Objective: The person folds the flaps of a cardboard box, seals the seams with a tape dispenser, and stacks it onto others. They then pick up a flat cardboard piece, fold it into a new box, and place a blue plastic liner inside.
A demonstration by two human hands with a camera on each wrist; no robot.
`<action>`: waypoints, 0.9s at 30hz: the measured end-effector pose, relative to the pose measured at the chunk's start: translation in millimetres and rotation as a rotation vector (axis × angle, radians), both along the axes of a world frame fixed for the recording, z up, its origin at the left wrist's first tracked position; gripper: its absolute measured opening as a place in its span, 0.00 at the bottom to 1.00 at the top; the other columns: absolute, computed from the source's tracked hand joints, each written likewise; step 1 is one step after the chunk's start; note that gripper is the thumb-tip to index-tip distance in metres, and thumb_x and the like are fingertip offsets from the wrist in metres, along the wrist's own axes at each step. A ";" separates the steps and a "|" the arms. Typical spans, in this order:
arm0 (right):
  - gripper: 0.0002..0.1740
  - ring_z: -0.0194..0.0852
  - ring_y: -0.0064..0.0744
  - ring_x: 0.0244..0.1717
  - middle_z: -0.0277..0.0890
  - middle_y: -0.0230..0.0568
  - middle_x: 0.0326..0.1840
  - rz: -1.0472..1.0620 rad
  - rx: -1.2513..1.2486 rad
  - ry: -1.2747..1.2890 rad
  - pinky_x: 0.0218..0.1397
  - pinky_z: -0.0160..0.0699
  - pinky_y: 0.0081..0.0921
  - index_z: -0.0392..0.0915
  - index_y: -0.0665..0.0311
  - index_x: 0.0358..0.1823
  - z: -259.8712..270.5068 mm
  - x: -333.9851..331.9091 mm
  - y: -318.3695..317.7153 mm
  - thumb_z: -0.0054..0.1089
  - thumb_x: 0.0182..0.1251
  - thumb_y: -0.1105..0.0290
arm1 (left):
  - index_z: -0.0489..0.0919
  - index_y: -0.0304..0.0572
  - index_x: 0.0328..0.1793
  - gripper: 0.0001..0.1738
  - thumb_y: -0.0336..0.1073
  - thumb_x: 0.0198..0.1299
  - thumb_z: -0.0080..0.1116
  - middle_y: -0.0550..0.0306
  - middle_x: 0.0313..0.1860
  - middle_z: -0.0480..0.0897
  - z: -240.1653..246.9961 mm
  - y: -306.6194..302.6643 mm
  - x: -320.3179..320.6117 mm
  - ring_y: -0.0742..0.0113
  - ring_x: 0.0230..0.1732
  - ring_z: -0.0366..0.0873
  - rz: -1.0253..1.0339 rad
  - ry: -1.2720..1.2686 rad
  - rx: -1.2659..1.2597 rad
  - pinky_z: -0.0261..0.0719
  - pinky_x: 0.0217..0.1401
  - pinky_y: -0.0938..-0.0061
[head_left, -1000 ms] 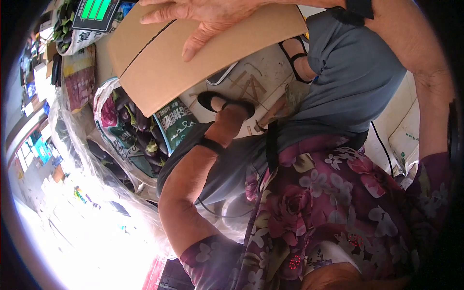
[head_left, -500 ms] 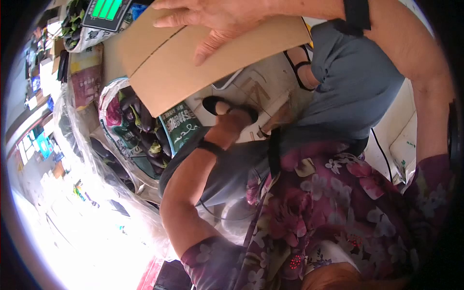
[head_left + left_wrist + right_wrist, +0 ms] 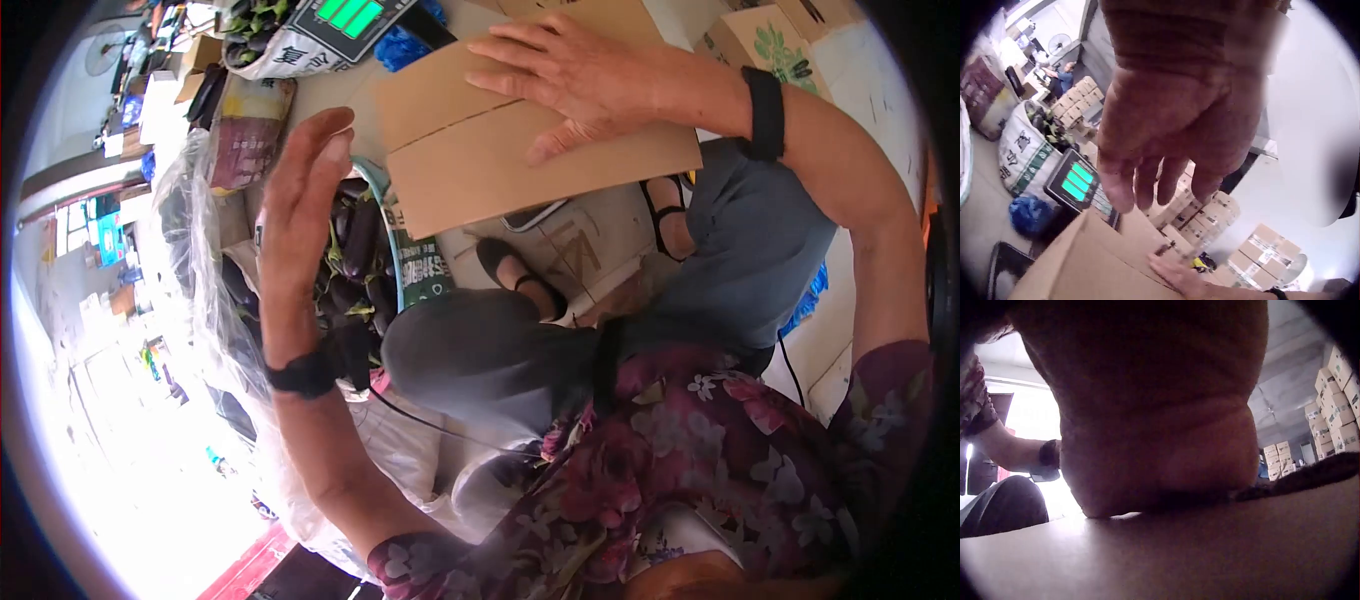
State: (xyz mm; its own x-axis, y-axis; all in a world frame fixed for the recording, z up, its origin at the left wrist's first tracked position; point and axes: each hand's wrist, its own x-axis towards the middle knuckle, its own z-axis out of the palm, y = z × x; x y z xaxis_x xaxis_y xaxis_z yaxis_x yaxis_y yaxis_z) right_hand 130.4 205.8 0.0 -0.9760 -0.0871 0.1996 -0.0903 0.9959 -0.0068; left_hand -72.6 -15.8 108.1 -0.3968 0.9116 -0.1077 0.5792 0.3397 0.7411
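Palm down with spread fingers, the right hand point(image 3: 580, 85) rests on the closed top of a cardboard box point(image 3: 450, 185). The right wrist view shows that hand point(image 3: 1160, 437) against the cardboard surface point(image 3: 1166, 556). Raised to the left of the box, the left hand point(image 3: 305, 195) has extended fingers and touches nothing; in the left wrist view this hand point(image 3: 1172, 125) hangs above the box point(image 3: 1104, 262). Below it in the head view, an open sack holds dark purple eggplants point(image 3: 355, 235).
A scale display with green digits point(image 3: 345, 18) stands behind the box, near a white sack of eggplants point(image 3: 300, 55). Clear plastic sheeting point(image 3: 190, 250) lies at the left. Stacked cartons point(image 3: 1266, 253) show in the left wrist view. A black cable point(image 3: 400, 408) crosses near the left knee.
The left hand has risen from low near the foot to the box's left side. In the head view, the box appears farther right, with the right hand still on it.
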 end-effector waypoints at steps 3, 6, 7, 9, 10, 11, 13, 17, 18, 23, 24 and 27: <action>0.51 0.40 0.52 0.81 0.46 0.53 0.81 0.014 0.030 0.009 0.75 0.46 0.49 0.58 0.61 0.76 1.4 0.6 0.0 0.46 0.63 0.29 | 0.70 0.37 0.69 0.29 0.51 0.73 0.44 0.49 0.66 0.74 -48.9 8.9 -25.4 0.61 0.68 0.70 0.071 0.037 0.086 0.68 0.67 0.66; 0.51 0.41 0.53 0.80 0.47 0.53 0.81 0.043 0.000 0.022 0.74 0.48 0.48 0.58 0.61 0.76 3.7 -0.7 0.9 0.47 0.63 0.29 | 0.68 0.37 0.71 0.29 0.51 0.74 0.42 0.48 0.66 0.73 -103.7 37.5 -40.8 0.60 0.69 0.68 0.118 -0.062 0.228 0.64 0.70 0.66; 0.51 0.41 0.53 0.80 0.47 0.53 0.81 0.045 0.009 0.018 0.74 0.48 0.48 0.58 0.61 0.76 2.7 -0.9 1.9 0.47 0.63 0.29 | 0.67 0.37 0.71 0.28 0.50 0.75 0.41 0.48 0.65 0.74 -110.5 46.1 -39.2 0.60 0.68 0.67 0.136 -0.115 0.274 0.63 0.70 0.67; 0.51 0.43 0.53 0.80 0.48 0.53 0.80 0.055 0.002 0.050 0.73 0.49 0.48 0.59 0.62 0.75 2.8 -0.1 2.4 0.50 0.62 0.31 | 0.68 0.38 0.70 0.26 0.47 0.75 0.42 0.45 0.63 0.75 -119.3 54.3 -32.0 0.58 0.66 0.69 0.094 -0.065 0.274 0.64 0.69 0.66; 0.51 0.43 0.53 0.80 0.48 0.53 0.80 0.052 0.004 0.045 0.73 0.49 0.48 0.59 0.62 0.75 3.5 -0.5 1.5 0.50 0.62 0.31 | 0.68 0.38 0.68 0.23 0.44 0.75 0.43 0.42 0.61 0.76 -121.0 57.8 -29.4 0.55 0.64 0.71 0.047 -0.009 0.266 0.66 0.68 0.66; 0.50 0.43 0.53 0.80 0.48 0.52 0.81 0.049 -0.021 0.021 0.73 0.49 0.49 0.59 0.61 0.75 4.4 -0.7 0.6 0.53 0.61 0.32 | 0.69 0.38 0.65 0.21 0.43 0.75 0.43 0.41 0.57 0.77 -120.9 57.8 -28.7 0.55 0.61 0.74 0.050 0.010 0.270 0.68 0.66 0.66; 0.49 0.43 0.52 0.80 0.48 0.50 0.81 0.030 -0.045 -0.024 0.73 0.49 0.50 0.59 0.59 0.75 7.7 3.0 3.7 0.55 0.61 0.33 | 0.70 0.38 0.65 0.20 0.43 0.75 0.42 0.42 0.56 0.78 -125.9 57.1 -35.6 0.54 0.59 0.75 0.025 -0.024 0.283 0.69 0.65 0.66; 0.41 0.53 0.49 0.77 0.57 0.49 0.77 0.027 -0.173 -0.104 0.73 0.56 0.46 0.61 0.57 0.74 31.3 8.1 47.9 0.52 0.67 0.39 | 0.71 0.38 0.63 0.19 0.42 0.75 0.42 0.44 0.52 0.79 -121.7 56.1 -29.7 0.56 0.55 0.77 0.058 0.008 0.264 0.70 0.63 0.67; 0.39 0.54 0.48 0.76 0.57 0.49 0.76 -0.072 -0.320 -0.207 0.74 0.56 0.44 0.60 0.56 0.75 36.1 11.2 62.2 0.48 0.71 0.40 | 0.71 0.38 0.63 0.19 0.42 0.75 0.42 0.44 0.52 0.79 -123.8 55.9 -31.3 0.57 0.55 0.77 0.076 -0.007 0.250 0.70 0.62 0.68; 0.34 0.65 0.47 0.69 0.68 0.50 0.69 -0.402 -0.548 0.036 0.72 0.63 0.38 0.65 0.59 0.71 26.5 57.2 107.3 0.44 0.75 0.42 | 0.71 0.39 0.63 0.19 0.43 0.76 0.41 0.43 0.51 0.80 -116.9 58.1 -25.3 0.55 0.53 0.78 0.054 0.047 0.263 0.72 0.61 0.68; 0.36 0.60 0.47 0.73 0.64 0.51 0.72 -0.496 -0.707 -0.039 0.74 0.59 0.39 0.61 0.58 0.74 31.4 65.2 97.7 0.41 0.76 0.41 | 0.71 0.39 0.63 0.19 0.43 0.76 0.41 0.43 0.50 0.80 -117.1 58.2 -25.2 0.55 0.52 0.78 0.067 0.045 0.258 0.72 0.60 0.68; 0.36 0.60 0.48 0.72 0.61 0.52 0.72 -0.457 -0.803 0.081 0.73 0.61 0.39 0.60 0.58 0.74 -9.5 61.0 78.1 0.39 0.76 0.40 | 0.72 0.39 0.62 0.19 0.44 0.76 0.41 0.43 0.50 0.80 -115.6 59.1 -20.6 0.55 0.51 0.78 0.108 0.047 0.240 0.72 0.59 0.67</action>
State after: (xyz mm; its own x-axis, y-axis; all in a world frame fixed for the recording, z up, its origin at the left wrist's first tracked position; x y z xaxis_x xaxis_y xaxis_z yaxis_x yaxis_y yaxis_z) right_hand 191.4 283.8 -9.5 -0.8618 0.4967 0.1030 0.2795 0.6344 -0.7207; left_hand -93.2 43.3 -7.5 -0.4923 0.8611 0.1274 0.5851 0.2190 0.7808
